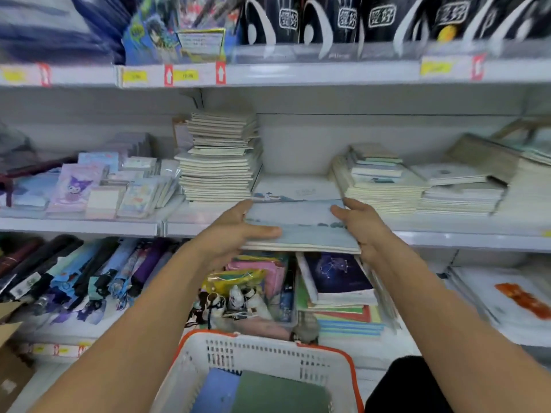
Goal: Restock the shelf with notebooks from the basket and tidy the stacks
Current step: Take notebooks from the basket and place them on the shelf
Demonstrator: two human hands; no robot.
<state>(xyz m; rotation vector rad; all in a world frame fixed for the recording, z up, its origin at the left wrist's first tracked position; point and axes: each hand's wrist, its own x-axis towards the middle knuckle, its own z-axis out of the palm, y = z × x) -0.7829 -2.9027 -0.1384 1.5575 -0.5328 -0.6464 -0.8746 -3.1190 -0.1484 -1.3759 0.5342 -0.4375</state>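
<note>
Notebooks point(301, 226), a thin pale-blue bundle whose exact number I cannot read from the edges, sit clamped between both hands at the front lip of the middle shelf point(447, 238), over the gap between two existing stacks. The left hand point(235, 234) grasps the bundle's left edge, thumb laid across the top cover and fingers hidden underneath; the right hand point(362, 223) holds the right edge with its fingers along the side and the palm under the near corner. Just beyond the left hand's fingertips rises the tall stack point(222, 158), already stepped and leaning unevenly, so a nudge from the knuckles or the bundle's corner could likely topple it. Just past the right hand lies the lower stack point(384, 186), its upper books skewed, and it could be pushed further askew. Since only the edges are pinched, the middle copies might slide out and drop toward the basket point(268, 353) below the wrists. Counted: two hands, one held bundle, one flat notebook point(298, 189) already lying in the gap ahead of the fingers, two flanking stacks, one basket with two covers showing, blue and green.
</note>
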